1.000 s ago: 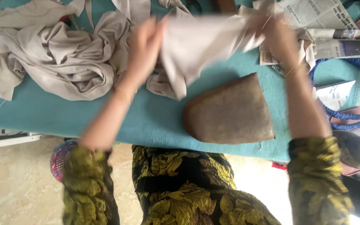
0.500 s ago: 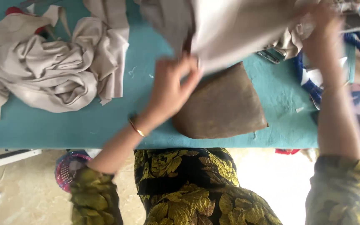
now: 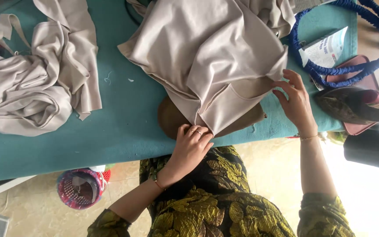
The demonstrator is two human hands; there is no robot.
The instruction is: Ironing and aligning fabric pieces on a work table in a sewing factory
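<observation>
- Beige fabric piece (image 3: 216,57) lies spread over a brown rounded pressing pad (image 3: 172,118) on the teal padded table (image 3: 119,131), its lower corner pointing toward the near table edge.
- Left hand (image 3: 191,147) rests at that lower corner, fingers bent and pressed down on the cloth's edge where it crosses the pad; it pins the fabric rather than closing round it. A ring shows on one finger and a thin bangle at the wrist.
- Right hand (image 3: 295,101) is open with fingers spread, fingertips touching the right-hand corner of the same cloth, flat against the table top.
- Brown pad shows on both sides beneath the cloth, most of it covered.
- Well to the left on the table sits a crumpled heap of beige cloth (image 3: 31,83).
- Just right of the right hand lie a blue corded handle (image 3: 330,70), a printed paper (image 3: 327,46) and a pink pouch (image 3: 356,81).
- Below the table edge, on the tiled floor, stands a small pink woven basket (image 3: 80,188).
- Person's sleeves and lap are in green-yellow patterned fabric.
</observation>
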